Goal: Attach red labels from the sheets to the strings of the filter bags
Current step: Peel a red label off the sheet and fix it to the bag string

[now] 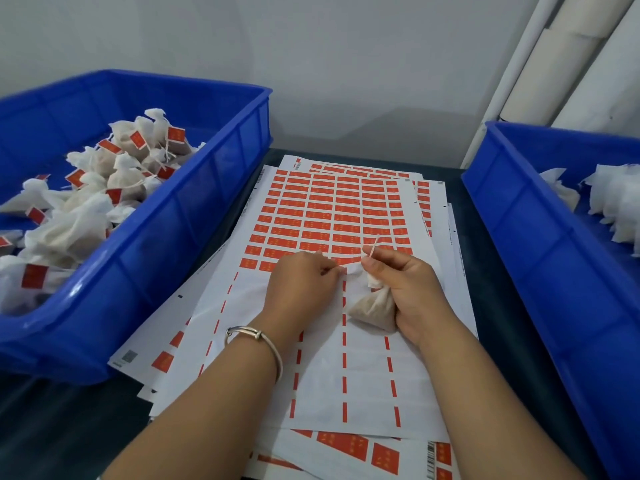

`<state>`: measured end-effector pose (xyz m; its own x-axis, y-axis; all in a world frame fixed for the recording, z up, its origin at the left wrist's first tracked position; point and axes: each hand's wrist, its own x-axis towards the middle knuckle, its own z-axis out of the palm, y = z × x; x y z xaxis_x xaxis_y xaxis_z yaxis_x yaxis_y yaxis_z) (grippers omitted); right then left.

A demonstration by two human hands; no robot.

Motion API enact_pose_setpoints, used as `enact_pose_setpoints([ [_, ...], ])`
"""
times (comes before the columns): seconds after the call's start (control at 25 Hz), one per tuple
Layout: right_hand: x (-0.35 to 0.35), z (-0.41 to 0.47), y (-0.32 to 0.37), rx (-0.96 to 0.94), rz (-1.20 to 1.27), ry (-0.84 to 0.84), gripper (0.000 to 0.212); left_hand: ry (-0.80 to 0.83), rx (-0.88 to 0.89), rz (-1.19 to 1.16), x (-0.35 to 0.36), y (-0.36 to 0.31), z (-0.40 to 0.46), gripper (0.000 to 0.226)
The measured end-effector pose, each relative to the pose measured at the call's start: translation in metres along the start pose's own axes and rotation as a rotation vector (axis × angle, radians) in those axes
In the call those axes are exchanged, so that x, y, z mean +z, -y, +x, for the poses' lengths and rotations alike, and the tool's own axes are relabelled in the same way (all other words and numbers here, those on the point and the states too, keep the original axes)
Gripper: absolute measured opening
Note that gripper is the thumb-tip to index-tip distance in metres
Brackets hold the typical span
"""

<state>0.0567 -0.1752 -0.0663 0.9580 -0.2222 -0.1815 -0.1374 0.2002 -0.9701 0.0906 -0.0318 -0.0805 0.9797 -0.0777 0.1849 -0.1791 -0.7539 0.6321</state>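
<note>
A stack of white sheets with red labels [332,209] lies in the middle of the dark table. My right hand [405,289] grips a small filter bag [374,306] against the palm and pinches its pale string [374,245] between thumb and forefinger, the string pointing up. My left hand [301,285] rests on the top sheet at the front row of red labels, its fingertips pinching at a label's edge [341,270] right beside the bag's neck. The label under the fingertips is mostly hidden.
A blue crate [194,216] on the left holds several filter bags with red labels [86,195]. A second blue crate [540,244] on the right holds white unlabelled bags [613,199]. White tubes [568,57] lean at the back right. A bangle circles my left wrist.
</note>
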Motion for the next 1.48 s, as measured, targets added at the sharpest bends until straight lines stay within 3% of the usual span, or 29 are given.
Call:
enact_pose_setpoints([
  [0.16,0.0,-0.004,0.006,-0.015,0.015,-0.007,0.008,-0.027,-0.069,-0.042,0.0,-0.002,0.003,0.015],
  [0.24,0.001,-0.009,0.01,-0.014,0.003,-0.003,0.018,-0.061,-0.16,-0.146,-0.005,-0.004,0.005,0.008],
  [0.32,0.004,-0.016,0.015,-0.045,-0.071,-0.016,0.026,-0.084,-0.265,-0.274,-0.01,-0.002,0.007,0.014],
  [0.52,0.005,-0.033,0.035,-0.283,-0.249,-0.042,0.01,-0.117,-0.423,-0.586,-0.021,-0.004,0.009,0.017],
  [0.68,0.007,-0.041,0.042,-0.43,-0.308,0.035,0.01,-0.099,-0.474,-0.834,-0.028,-0.009,0.009,0.014],
  [0.88,0.014,-0.047,0.04,-0.441,-0.271,0.273,0.011,0.062,-0.411,-1.151,-0.039,-0.022,-0.002,0.015],
  [1.08,0.011,-0.036,0.035,-0.459,-0.404,0.06,0.011,0.208,-0.271,-1.048,-0.041,-0.029,-0.009,0.015],
  [1.2,0.009,-0.029,0.032,-0.442,-0.453,-0.034,0.008,0.251,-0.29,-1.032,-0.042,-0.031,-0.009,0.009],
  [1.48,0.007,-0.027,0.03,-0.398,-0.405,-0.04,0.013,0.22,-0.314,-1.007,-0.044,-0.031,-0.01,0.007],
])
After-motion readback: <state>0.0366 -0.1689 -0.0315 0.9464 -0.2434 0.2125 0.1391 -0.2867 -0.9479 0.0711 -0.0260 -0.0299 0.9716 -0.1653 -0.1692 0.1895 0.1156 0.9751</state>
